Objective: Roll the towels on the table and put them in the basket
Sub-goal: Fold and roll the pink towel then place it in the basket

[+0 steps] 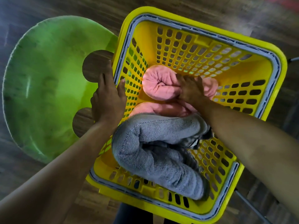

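Since the wide lens smears the edges, floor (64, 7): dark wood planks, grain unreadable toward the corners.
green rug (45, 88): far left, fuzzy, on the floor just beside the basket.
brown round patches (97, 65): two, at the rug's right edge. Cannot tell whether they are notches showing floor or separate discs.
left arm: enters at the bottom left corner, upper part cut off.
left hand (107, 101): straddles the basket's left rim, thumb inside, fingers down the outer wall, rim clasped between them. Palm side hidden.
yellow basket (186, 46): centre, lattice walls, grey band inside the rim. Its bottom is mostly covered by towels.
pink towel roll (158, 84): in the basket's far half, spiral end facing the camera, right part hidden under the hand.
second pink towel (155, 109): just nearer, largely hidden by the grey towel and the right forearm. Rolled or not, cannot tell.
grey towel (155, 152): loose roll filling the basket's near half, touching the near wall.
dark scrap (205, 136): at the grey towel's right, under the forearm, unidentifiable.
right hand (191, 89): on the pink towel roll, fingers curved over it, gripping.
right arm: cut off at the right edge.
grey bar (252, 206): lower right, blurred.
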